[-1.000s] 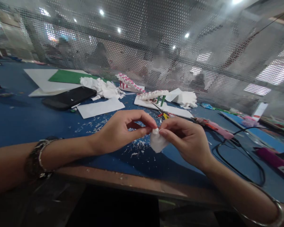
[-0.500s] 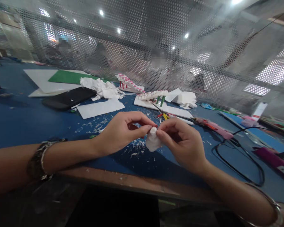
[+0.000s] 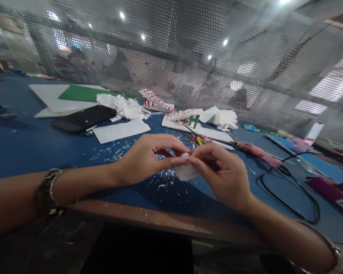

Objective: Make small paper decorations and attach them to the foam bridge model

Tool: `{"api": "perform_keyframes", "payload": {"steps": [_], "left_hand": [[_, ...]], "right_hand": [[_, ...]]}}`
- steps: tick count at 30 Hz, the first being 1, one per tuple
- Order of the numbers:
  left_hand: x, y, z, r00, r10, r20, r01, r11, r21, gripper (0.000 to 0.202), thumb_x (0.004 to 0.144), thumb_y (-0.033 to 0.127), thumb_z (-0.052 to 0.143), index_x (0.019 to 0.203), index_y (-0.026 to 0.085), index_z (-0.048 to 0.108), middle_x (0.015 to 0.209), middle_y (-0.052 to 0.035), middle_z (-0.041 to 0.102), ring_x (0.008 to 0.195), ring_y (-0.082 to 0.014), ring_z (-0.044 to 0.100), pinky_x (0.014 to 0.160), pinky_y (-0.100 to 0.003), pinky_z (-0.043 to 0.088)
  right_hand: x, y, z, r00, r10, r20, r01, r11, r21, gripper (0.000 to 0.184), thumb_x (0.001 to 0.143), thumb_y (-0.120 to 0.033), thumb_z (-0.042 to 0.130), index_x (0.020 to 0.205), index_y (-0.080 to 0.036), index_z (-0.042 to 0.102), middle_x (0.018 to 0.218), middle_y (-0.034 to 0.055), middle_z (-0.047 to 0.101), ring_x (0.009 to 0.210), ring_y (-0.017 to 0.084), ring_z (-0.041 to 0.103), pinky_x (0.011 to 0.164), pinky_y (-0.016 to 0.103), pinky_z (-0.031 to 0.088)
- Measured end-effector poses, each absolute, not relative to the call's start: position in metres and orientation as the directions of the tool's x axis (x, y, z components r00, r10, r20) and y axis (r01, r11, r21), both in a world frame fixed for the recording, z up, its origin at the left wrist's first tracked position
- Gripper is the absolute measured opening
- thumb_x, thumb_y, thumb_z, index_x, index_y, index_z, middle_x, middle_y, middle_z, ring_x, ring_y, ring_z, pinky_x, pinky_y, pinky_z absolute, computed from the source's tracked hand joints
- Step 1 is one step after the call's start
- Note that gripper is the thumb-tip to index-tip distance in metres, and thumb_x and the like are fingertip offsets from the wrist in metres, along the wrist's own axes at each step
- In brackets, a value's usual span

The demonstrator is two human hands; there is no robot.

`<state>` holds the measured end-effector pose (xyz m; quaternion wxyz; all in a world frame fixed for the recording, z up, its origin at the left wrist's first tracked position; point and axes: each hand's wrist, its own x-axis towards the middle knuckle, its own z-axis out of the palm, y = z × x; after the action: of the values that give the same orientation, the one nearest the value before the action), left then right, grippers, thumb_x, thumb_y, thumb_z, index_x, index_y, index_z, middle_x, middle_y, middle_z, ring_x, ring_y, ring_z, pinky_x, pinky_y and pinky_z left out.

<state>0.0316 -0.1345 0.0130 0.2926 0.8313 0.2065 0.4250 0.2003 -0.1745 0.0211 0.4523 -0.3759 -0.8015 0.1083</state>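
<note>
A small crumpled white piece, like paper or tissue, is pinched between my two hands above the blue table. My left hand grips its top with thumb and fingertips from the left. From the right, my right hand pinches the same piece, its fingertips touching or nearly touching those of the left. The lower part of the piece hangs below the fingers; its upper part is mostly hidden. White scraps lie scattered on the table beneath it.
Behind my hands are a white model with green posts, a pink-and-white model, crumpled paper, a black phone and a white sheet. To the right lie a pink-handled tool, its black cable and a purple power strip.
My left thumb has moved right, over the upper part of the white piece, beside my right fingertips. Less of the piece shows now. The things on the table have stayed put.
</note>
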Motion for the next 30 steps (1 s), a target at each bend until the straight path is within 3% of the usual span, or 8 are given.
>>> {"api": "perform_keyframes", "payload": {"steps": [4, 8, 12, 18, 30], "left_hand": [[0.031, -0.134, 0.017, 0.579, 0.567, 0.586, 0.092, -0.759, 0.644, 0.011, 0.074, 0.024, 0.056, 0.079, 0.016, 0.063, 0.078, -0.0012, 0.064, 0.069, -0.0085, 0.056, 0.061, -0.014, 0.045], [0.031, -0.133, 0.016, 0.594, 0.617, 0.516, 0.045, -0.666, 0.744, 0.009, 0.072, 0.023, 0.058, 0.074, 0.014, 0.062, 0.073, 0.0000, 0.064, 0.067, -0.0083, 0.056, 0.059, -0.014, 0.045], [0.031, -0.130, 0.014, 0.645, 0.655, 0.395, 0.012, -0.525, 0.851, 0.009, 0.071, 0.022, 0.058, 0.074, 0.014, 0.061, 0.068, 0.0018, 0.063, 0.061, -0.0071, 0.056, 0.056, -0.014, 0.044], [0.033, -0.128, 0.015, 0.678, 0.664, 0.316, 0.072, -0.488, 0.870, 0.008, 0.070, 0.022, 0.056, 0.071, 0.014, 0.060, 0.060, 0.0032, 0.060, 0.055, -0.0064, 0.054, 0.052, -0.015, 0.043], [0.032, -0.127, 0.013, 0.711, 0.636, 0.301, 0.054, -0.476, 0.878, 0.009, 0.068, 0.023, 0.057, 0.070, 0.014, 0.059, 0.061, 0.0029, 0.058, 0.055, -0.0067, 0.051, 0.052, -0.016, 0.041]], "right_hand": [[0.201, -0.175, 0.022, -0.323, 0.725, 0.608, 0.457, 0.682, -0.571, 0.004, 0.075, -0.018, 0.051, 0.071, -0.018, 0.050, 0.058, -0.0049, 0.054, 0.048, 0.004, 0.050, 0.042, 0.013, 0.039], [0.202, -0.176, 0.023, -0.347, 0.733, 0.585, 0.438, 0.678, -0.591, 0.005, 0.076, -0.018, 0.050, 0.071, -0.017, 0.049, 0.059, -0.0035, 0.053, 0.048, 0.004, 0.050, 0.042, 0.014, 0.040], [0.208, -0.174, 0.025, -0.415, 0.649, 0.638, 0.434, 0.757, -0.488, 0.009, 0.072, -0.015, 0.054, 0.080, -0.019, 0.050, 0.065, -0.0023, 0.057, 0.055, 0.006, 0.054, 0.050, 0.017, 0.045], [0.212, -0.171, 0.030, -0.549, 0.527, 0.649, 0.445, 0.841, -0.307, 0.009, 0.073, -0.010, 0.052, 0.076, -0.018, 0.055, 0.068, -0.0004, 0.060, 0.059, 0.008, 0.055, 0.056, 0.021, 0.046], [0.210, -0.174, 0.039, -0.630, 0.538, 0.560, 0.456, 0.840, -0.294, 0.016, 0.072, -0.007, 0.053, 0.082, -0.016, 0.062, 0.075, 0.0030, 0.062, 0.068, 0.008, 0.056, 0.062, 0.020, 0.047]]}}
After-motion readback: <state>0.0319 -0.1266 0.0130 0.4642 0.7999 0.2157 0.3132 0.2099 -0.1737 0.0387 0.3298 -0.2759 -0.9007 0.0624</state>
